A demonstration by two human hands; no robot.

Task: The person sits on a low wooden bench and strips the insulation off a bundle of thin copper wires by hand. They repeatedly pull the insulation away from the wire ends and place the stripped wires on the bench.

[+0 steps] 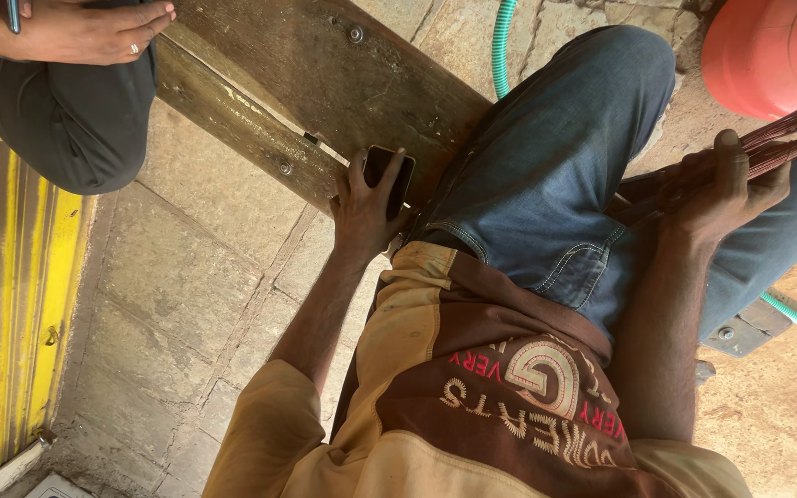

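Only container here is the red-orange plastic bucket (pixel 772 51), up past the right hand (pixel 721 189) at the frame corner. It's cut off by the edge and you only see its smooth curved outside, so no telling what's inside.

Left hand (pixel 366 207) is wrapped around a dark phone (pixel 389 175), thumb across the top of it, pressing it down against the edge of the bench (pixel 325 83). The hand covers a good part of the phone and the screen looks black.

Right hand is clenched around a bundle of thin reddish-brown sticks (pixel 791 138), resting over the knee of the blue jeans (pixel 555 157). The bundle runs off the right edge, so I can't see how long it is or what's at the far end. Could be a broom, hard to say.

The bench is a weathered wooden plank, rough grain, with round metal bolts, running diagonally away from the left hand. Ground under it is big worn stone slabs (pixel 196 267), dusty and cracked at the joints. A green hose (pixel 502 41) snakes past beyond the left hand and turns up again below the right one, the middle hidden by the legs.

Way off past the left hand another person's hand (pixel 94 32) rests on a dark trouser knee, ring on one finger, something blue poking up at the edge. Ribbed yellow metal panel (pixel 11 304) on that side too.
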